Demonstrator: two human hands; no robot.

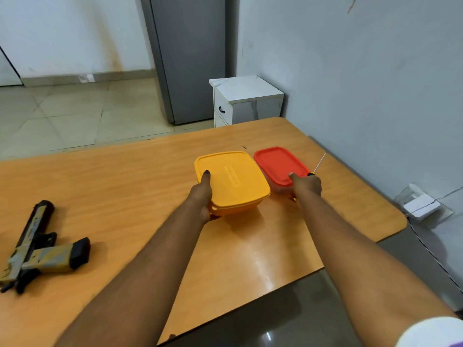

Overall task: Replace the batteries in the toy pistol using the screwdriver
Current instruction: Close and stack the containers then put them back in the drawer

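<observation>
Gripping two lidded boxes at the far side of the table

Reaching forward with both arms, the person has a hand on each of two plastic containers that sit side by side on the wooden table [125, 196]. The left hand [203, 196] holds the near left corner of the yellow container [231, 181]: its thumb lies flat on the yellow lid while the other fingers curl under the box's edge. The right hand [306, 184] is closed at the near right corner of the red-lidded container [280, 164], with its thumb resting on the red lid. That same hand also holds the screwdriver [316, 169], whose thin metal shaft sticks out beyond the knuckles, pointing away and to the right; only a bit of the black and yellow handle shows, and how the fingers wrap it cannot be made out.

The two containers stand just beside each other, the red one beyond and to the right of the yellow one, both with lids on.

The toy pistol [37, 249] lies on its side on the table well to the left of the left hand and nearer to the person, apart from both hands. It is tan and black, with a black piece at the end of its grip.

Beyond the hands, past the table's far edge, stands a small white cabinet [246, 101] against the wall.
</observation>
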